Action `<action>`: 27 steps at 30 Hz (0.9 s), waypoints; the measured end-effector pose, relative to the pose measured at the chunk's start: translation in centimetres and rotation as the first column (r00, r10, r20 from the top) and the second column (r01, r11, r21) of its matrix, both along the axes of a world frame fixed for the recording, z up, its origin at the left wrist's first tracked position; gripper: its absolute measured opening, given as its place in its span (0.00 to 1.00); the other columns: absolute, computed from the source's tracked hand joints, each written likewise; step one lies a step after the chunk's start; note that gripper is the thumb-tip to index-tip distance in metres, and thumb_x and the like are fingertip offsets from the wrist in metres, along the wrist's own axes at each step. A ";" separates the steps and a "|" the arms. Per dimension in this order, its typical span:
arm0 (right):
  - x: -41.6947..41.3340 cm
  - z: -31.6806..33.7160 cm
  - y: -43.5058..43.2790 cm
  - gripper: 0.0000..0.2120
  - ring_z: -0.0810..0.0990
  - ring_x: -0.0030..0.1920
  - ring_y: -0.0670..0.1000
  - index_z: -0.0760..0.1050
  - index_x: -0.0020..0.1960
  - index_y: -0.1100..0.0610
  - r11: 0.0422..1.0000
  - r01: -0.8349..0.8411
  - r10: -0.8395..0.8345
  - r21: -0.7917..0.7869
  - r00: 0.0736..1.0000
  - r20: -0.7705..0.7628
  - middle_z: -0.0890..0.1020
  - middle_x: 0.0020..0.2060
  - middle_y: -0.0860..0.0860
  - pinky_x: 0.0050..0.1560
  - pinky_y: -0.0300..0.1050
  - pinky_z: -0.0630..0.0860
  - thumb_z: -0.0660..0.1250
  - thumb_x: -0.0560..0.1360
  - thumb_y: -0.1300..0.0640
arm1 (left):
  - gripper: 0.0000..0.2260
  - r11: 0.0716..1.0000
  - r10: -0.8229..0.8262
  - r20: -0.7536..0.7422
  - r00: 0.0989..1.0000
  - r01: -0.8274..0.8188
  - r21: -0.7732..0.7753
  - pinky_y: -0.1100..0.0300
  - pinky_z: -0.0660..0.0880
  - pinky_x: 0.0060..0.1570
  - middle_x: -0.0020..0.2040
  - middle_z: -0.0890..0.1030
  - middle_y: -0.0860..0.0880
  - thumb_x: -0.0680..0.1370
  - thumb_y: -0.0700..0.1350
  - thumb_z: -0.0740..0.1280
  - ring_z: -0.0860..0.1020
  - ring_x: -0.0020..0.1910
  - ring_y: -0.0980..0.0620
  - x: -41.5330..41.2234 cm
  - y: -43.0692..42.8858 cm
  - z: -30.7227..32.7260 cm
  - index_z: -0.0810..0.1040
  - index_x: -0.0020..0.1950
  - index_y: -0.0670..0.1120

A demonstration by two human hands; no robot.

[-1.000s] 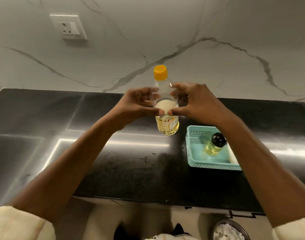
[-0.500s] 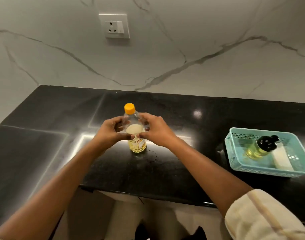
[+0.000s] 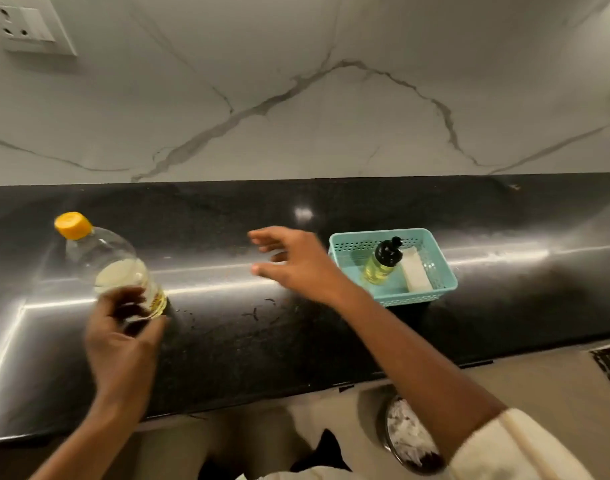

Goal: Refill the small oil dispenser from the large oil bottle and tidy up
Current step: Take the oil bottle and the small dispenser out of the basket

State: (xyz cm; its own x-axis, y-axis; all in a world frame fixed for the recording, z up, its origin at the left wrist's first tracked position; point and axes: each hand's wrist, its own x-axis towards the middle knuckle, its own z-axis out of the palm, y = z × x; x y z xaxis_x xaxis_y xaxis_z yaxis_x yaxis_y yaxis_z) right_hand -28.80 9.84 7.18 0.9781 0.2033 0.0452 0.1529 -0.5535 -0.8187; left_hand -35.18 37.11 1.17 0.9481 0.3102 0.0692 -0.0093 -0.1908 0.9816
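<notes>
The bottle's (image 3: 111,266) base is overlapped by the blurred left hand (image 3: 121,344), hold unclear, near the counter's (image 3: 234,344) left end; the right hand (image 3: 293,263) is spread open.

Head view looks forward and down, close above the black counter (image 3: 331,341)

Dim, warm indoor light. Long bright streaks of glare across the glossy black bench (image 3: 331,341), plus a small hotspot near the wall (image 3: 331,116). Heavy motion blur on the left grip (image 3: 119,344), lighter on the right grip (image 3: 300,268). Wide-angle bending toward the edges.
</notes>
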 end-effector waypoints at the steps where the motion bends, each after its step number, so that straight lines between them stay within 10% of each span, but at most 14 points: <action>1: -0.6 0.4 -3.4 0.26 0.84 0.59 0.43 0.79 0.71 0.53 0.997 0.082 -0.082 0.003 0.996 0.025 0.85 0.62 0.50 0.60 0.37 0.81 0.79 0.74 0.59 | 0.25 0.993 -0.119 -0.007 0.993 0.119 0.011 0.65 0.83 0.46 0.51 0.83 0.48 0.76 0.27 0.73 0.83 0.48 0.53 0.0 -2.8 0.0 0.80 0.56 0.59; 9: -3.6 -2.1 -23.3 0.19 0.85 0.48 0.49 0.81 0.60 0.57 0.774 0.632 -0.633 0.034 0.773 0.051 0.86 0.49 0.51 0.54 0.39 0.84 0.79 0.71 0.67 | 0.22 0.781 -0.617 -0.146 0.773 0.625 0.007 0.52 0.85 0.60 0.59 0.87 0.53 0.73 0.47 0.81 0.86 0.56 0.52 6.5 -22.7 -1.4 0.82 0.65 0.53; 16: -1.7 -8.2 -26.6 0.35 0.84 0.58 0.50 0.75 0.72 0.56 0.900 0.405 -0.432 -0.162 0.879 -0.200 0.83 0.63 0.52 0.63 0.50 0.82 0.84 0.68 0.61 | 0.37 0.623 -0.664 -0.357 0.658 0.750 0.223 0.48 0.79 0.70 0.72 0.81 0.46 0.73 0.41 0.83 0.82 0.69 0.46 11.2 -33.4 -3.5 0.73 0.79 0.43; 27: 0.4 -10.5 -26.5 0.34 0.82 0.53 0.46 0.78 0.69 0.53 0.932 0.233 -0.283 -0.276 0.946 -0.157 0.86 0.58 0.48 0.57 0.37 0.74 0.85 0.66 0.55 | 0.21 0.611 -0.643 -0.365 0.673 0.738 0.285 0.59 0.80 0.53 0.48 0.88 0.53 0.67 0.39 0.85 0.85 0.50 0.52 12.6 -35.9 -5.3 0.87 0.58 0.46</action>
